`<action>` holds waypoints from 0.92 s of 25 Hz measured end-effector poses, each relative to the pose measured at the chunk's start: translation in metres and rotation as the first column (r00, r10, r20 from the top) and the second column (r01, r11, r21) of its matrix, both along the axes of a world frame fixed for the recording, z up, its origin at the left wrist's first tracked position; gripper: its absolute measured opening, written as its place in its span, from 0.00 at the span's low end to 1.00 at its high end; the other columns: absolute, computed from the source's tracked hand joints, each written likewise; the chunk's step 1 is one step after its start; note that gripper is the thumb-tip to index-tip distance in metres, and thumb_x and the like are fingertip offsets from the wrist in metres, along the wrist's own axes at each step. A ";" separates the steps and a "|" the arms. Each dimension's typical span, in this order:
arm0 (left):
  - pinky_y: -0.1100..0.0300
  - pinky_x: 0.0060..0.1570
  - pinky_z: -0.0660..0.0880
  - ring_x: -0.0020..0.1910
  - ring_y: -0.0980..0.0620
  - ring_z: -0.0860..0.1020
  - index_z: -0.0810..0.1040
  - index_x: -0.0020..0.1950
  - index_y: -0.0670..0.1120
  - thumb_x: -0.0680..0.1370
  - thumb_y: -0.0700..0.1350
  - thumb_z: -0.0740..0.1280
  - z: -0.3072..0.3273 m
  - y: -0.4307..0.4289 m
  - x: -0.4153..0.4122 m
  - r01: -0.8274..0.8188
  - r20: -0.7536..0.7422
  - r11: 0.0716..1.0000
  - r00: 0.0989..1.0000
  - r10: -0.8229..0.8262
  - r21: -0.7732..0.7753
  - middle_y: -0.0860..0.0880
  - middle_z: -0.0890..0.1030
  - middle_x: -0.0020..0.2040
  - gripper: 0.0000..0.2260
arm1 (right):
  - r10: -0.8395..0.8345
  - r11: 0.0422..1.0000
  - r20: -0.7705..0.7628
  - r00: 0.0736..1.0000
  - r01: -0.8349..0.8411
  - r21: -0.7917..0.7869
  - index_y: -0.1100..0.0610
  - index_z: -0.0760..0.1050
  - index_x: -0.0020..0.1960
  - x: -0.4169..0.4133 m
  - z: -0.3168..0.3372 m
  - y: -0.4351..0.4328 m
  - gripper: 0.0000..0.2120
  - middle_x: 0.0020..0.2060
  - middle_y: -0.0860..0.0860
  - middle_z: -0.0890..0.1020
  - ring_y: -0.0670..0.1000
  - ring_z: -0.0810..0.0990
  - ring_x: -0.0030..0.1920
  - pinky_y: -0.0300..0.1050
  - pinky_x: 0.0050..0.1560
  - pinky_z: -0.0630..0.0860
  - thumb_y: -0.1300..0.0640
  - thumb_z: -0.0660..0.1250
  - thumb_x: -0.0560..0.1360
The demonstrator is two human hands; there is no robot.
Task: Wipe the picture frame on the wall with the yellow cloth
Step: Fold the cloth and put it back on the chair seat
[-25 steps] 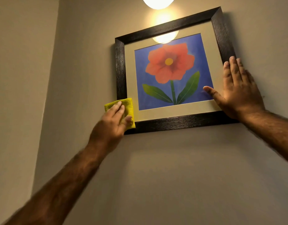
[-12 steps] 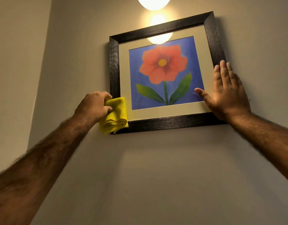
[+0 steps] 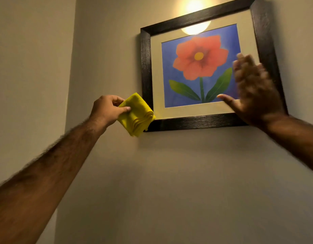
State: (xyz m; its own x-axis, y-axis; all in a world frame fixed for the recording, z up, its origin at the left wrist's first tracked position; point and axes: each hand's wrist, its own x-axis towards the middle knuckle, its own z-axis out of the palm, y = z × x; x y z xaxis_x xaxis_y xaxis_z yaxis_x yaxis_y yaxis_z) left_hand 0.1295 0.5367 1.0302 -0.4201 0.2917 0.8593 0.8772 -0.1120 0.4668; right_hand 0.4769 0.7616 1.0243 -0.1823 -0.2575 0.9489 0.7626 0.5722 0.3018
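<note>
The left hand (image 3: 106, 110) pinches the folded yellow cloth (image 3: 136, 115) at the picture frame's (image 3: 146, 71) lower-left corner; the right hand (image 3: 254, 95), blurred, is spread wide over its right side.

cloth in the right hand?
No, the left hand pinches the folded yellow cloth; the right hand is open and empty.

L hand (image 3: 106, 110) pinched shut, R hand (image 3: 256, 95) splayed flat (blurred), both arms raised.

Cloth (image 3: 136, 114) at frame's (image 3: 146, 71) lower-left corner
</note>
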 end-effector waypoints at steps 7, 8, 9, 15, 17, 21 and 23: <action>0.50 0.48 0.83 0.48 0.46 0.83 0.82 0.54 0.45 0.73 0.42 0.76 -0.048 -0.048 -0.019 0.257 0.199 0.966 0.947 -0.253 0.009 0.45 0.85 0.49 0.10 | 0.821 0.439 -0.011 0.571 -0.643 -0.628 0.57 0.69 0.75 -0.172 -0.075 -0.154 0.38 0.66 0.52 0.78 0.49 0.80 0.62 0.49 0.62 0.80 0.40 0.72 0.72; 0.51 0.47 0.83 0.46 0.48 0.83 0.82 0.53 0.46 0.73 0.42 0.76 -0.059 -0.056 -0.021 0.273 0.223 0.962 0.938 -0.266 0.001 0.46 0.85 0.47 0.09 | 0.844 0.235 -0.172 0.509 -0.638 -0.733 0.55 0.69 0.75 -0.189 -0.084 -0.164 0.38 0.66 0.51 0.79 0.49 0.80 0.61 0.48 0.61 0.81 0.40 0.74 0.70; 0.53 0.46 0.83 0.45 0.50 0.83 0.82 0.51 0.47 0.73 0.42 0.76 -0.071 -0.067 -0.025 0.285 0.251 0.958 0.928 -0.274 -0.008 0.48 0.85 0.46 0.08 | 0.841 0.030 -0.314 0.441 -0.618 -0.786 0.56 0.72 0.72 -0.206 -0.092 -0.171 0.35 0.63 0.52 0.81 0.50 0.82 0.59 0.48 0.58 0.82 0.41 0.75 0.71; 0.56 0.43 0.84 0.42 0.52 0.85 0.83 0.54 0.41 0.72 0.42 0.77 -0.170 -0.154 -0.079 0.264 0.505 0.965 0.833 -0.227 -0.002 0.47 0.86 0.45 0.13 | 0.672 -0.623 -0.711 0.210 -0.358 -0.695 0.58 0.82 0.46 -0.301 -0.170 -0.216 0.02 0.37 0.52 0.86 0.46 0.86 0.33 0.40 0.35 0.82 0.59 0.73 0.74; 0.56 0.44 0.84 0.44 0.50 0.86 0.82 0.54 0.41 0.73 0.43 0.76 -0.212 -0.188 -0.099 0.289 0.634 0.957 0.736 -0.236 0.021 0.47 0.86 0.45 0.12 | 0.634 -0.697 -0.745 0.207 -0.264 -0.667 0.57 0.83 0.46 -0.327 -0.203 -0.233 0.03 0.38 0.51 0.87 0.46 0.86 0.35 0.40 0.36 0.82 0.59 0.74 0.73; 0.56 0.43 0.84 0.43 0.47 0.87 0.81 0.57 0.36 0.74 0.38 0.74 -0.312 -0.259 -0.137 0.235 0.808 0.970 0.560 -0.182 0.056 0.42 0.87 0.46 0.13 | 0.605 -0.771 -0.748 0.273 -0.035 -0.636 0.59 0.84 0.53 -0.381 -0.284 -0.278 0.10 0.46 0.55 0.88 0.50 0.87 0.43 0.42 0.43 0.84 0.57 0.76 0.73; 0.56 0.42 0.84 0.42 0.48 0.87 0.81 0.56 0.36 0.74 0.37 0.74 -0.363 -0.290 -0.152 0.167 0.856 0.984 0.499 -0.133 0.056 0.42 0.87 0.45 0.12 | 0.601 -0.783 -0.731 0.323 0.057 -0.619 0.63 0.82 0.58 -0.406 -0.329 -0.298 0.18 0.50 0.58 0.88 0.52 0.87 0.45 0.43 0.44 0.84 0.56 0.76 0.72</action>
State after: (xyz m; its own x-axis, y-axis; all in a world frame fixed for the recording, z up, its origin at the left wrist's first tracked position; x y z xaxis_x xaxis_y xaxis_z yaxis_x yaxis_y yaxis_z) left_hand -0.0223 0.2470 0.6668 -0.8917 0.4419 0.0980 0.0223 -0.1735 0.9846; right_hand 0.0705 0.4632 0.6957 -0.9699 0.2424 0.0208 -0.0068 0.0584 -0.9983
